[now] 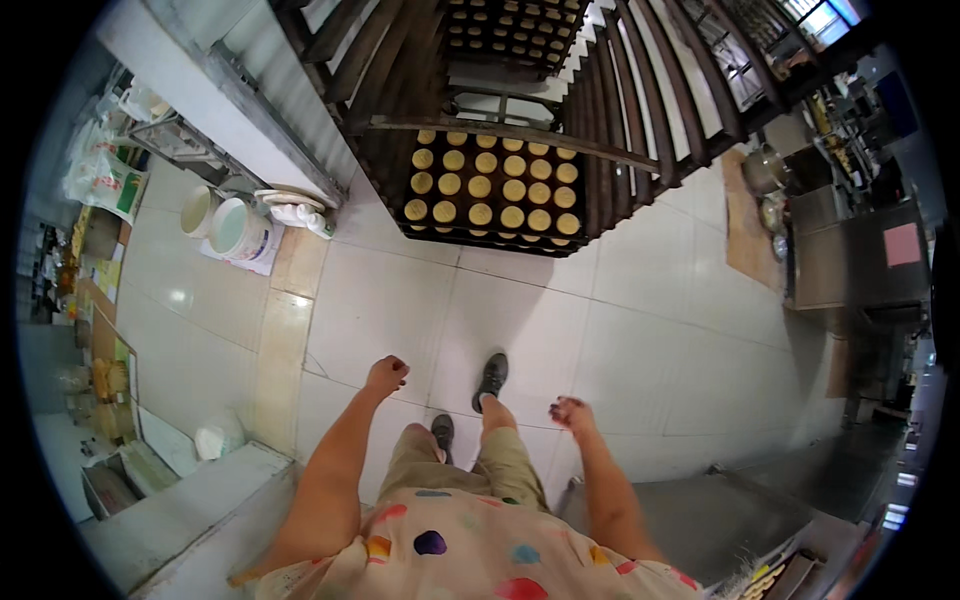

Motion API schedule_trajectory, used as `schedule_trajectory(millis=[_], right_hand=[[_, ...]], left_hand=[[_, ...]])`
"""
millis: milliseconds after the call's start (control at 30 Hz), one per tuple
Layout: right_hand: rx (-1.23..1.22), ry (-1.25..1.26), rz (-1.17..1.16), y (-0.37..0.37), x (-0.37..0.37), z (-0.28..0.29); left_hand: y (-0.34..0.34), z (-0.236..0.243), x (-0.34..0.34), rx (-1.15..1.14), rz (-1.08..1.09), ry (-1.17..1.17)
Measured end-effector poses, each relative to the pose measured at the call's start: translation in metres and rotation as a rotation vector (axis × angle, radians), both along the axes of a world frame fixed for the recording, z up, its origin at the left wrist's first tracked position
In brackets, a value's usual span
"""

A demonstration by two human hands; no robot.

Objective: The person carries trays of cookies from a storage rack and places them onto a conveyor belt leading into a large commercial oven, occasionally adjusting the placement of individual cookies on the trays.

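Observation:
My left hand (388, 375) hangs over the floor in front of my body, its fingers curled in, with nothing visible in it. My right hand (572, 412) is out to the other side, its fingers loosely bent and a little apart, and it holds nothing that I can see. Ahead of both hands stands a tall dark metal rack (640, 100) with slatted sides. Low in it sits a dark tray of round pale yellow cakes or pastries (482, 187) in rows. A similar tray (510, 30) shows farther up. Neither hand touches the rack.
White buckets (240, 228) and some bottles (300, 215) stand on the floor at the left, by a white pillar (215, 85). A steel counter (860, 255) is at the right. Another metal surface (700, 520) lies near my right arm. Pale tiles (520, 290) cover the floor.

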State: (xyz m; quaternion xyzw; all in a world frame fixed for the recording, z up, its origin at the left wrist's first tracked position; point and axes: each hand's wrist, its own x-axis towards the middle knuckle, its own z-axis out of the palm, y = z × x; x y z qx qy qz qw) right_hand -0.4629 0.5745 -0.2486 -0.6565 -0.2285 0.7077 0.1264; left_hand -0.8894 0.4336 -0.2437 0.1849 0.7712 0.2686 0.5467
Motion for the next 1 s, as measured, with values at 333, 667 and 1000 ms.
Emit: schedule_trajectory(millis=[333, 667, 1000], right_hand=[[0.187, 0.312, -0.269, 0.225, -0.13, -0.096], [0.21, 0.551, -0.527, 0.345, -0.201, -0.198], [0.251, 0.424, -0.558, 0.355, -0.216, -0.219]], left_hand=[[0.188, -0.098, -0.065, 0.221, 0.544, -0.292], [0.293, -0.187, -0.134, 0.61, 0.716, -0.623], [0.31, -0.215, -0.134, 0.63, 1.002, -0.617]])
